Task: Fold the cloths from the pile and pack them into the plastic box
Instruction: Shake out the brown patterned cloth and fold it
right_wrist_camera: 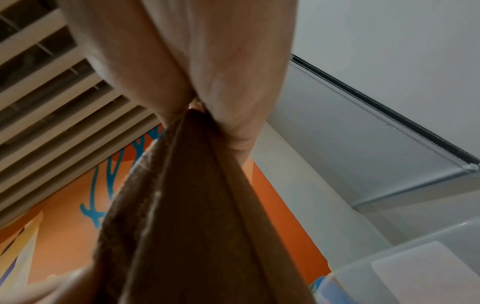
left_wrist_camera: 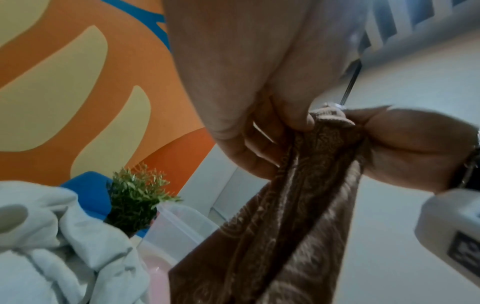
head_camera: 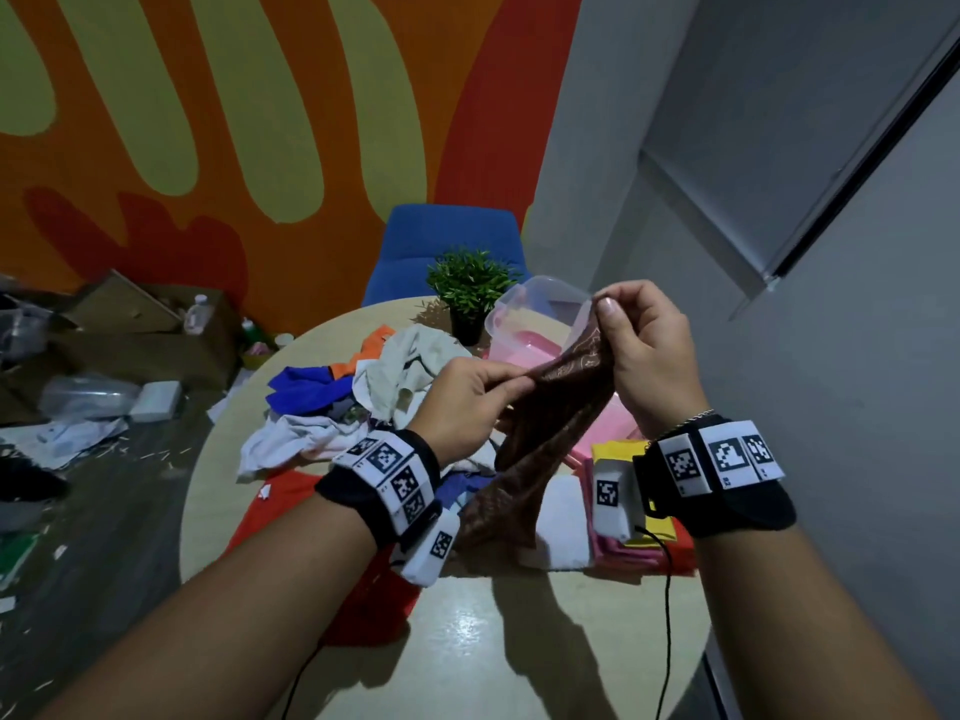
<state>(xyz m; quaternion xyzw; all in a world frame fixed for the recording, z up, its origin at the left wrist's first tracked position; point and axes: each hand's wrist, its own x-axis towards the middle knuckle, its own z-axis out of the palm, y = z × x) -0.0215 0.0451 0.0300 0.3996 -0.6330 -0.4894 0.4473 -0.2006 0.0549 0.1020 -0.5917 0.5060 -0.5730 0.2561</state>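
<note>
One round pale counter is seen beneath the hands, one clear plastic box lies beyond them, and one brown patterned cloth is pinched by left hand and right hand.

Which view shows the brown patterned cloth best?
The head view: the brown patterned cloth hangs whole between the left hand and right hand pinching it. The left wrist view shows only its pinched top and pattern; the right wrist view shows dark folds.

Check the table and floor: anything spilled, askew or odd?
On the table nothing stands out. The floor on the left is littered: a torn-open cardboard box, bottles and scattered paper scraps.
</note>
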